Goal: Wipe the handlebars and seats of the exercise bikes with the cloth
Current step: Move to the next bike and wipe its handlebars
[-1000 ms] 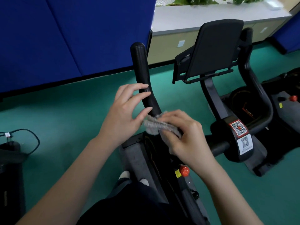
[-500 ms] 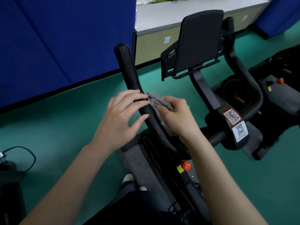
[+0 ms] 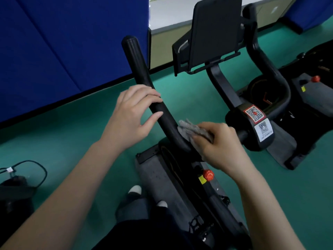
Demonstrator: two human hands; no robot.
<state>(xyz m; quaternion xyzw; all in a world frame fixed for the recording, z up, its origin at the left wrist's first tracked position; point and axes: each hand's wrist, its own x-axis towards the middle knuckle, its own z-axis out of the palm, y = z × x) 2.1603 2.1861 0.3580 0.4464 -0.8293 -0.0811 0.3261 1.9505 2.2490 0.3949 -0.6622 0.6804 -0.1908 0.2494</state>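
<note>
Our right hand (image 3: 221,145) has its fingers curled round the grey cloth (image 3: 192,129) and presses it against the black handlebar (image 3: 142,73) at the low bend, where the bar turns toward the stem. The cloth is bunched, with a ragged edge sticking out past our fingertips and touching the bar. Our left hand (image 3: 131,114) lies higher on the same bar. Its fingers are nearly straight and spread, with the upper ones laid across the bar and the thumb just beside it. It holds nothing. The free end of the bar rises up and away from us above that hand.

To the right of the cloth, the stem block carries two QR stickers (image 3: 254,113), one with a red border above a white one. Beyond it a dark screen holder (image 3: 214,31) stands tilted on its post, and the right handlebar arm (image 3: 264,65) curves up behind it. A red knob (image 3: 208,175) sits on the frame below our right wrist, with a yellow tag touching it. A second bike (image 3: 306,98) stands near on the right, with its own red knob (image 3: 315,78).

Our white shoe tips (image 3: 135,189) show on the green floor (image 3: 72,132) beside the bike base. A black cable (image 3: 41,170) loops at the far left. Blue panels (image 3: 63,42) line the back, next to a pale worktop (image 3: 167,13).
</note>
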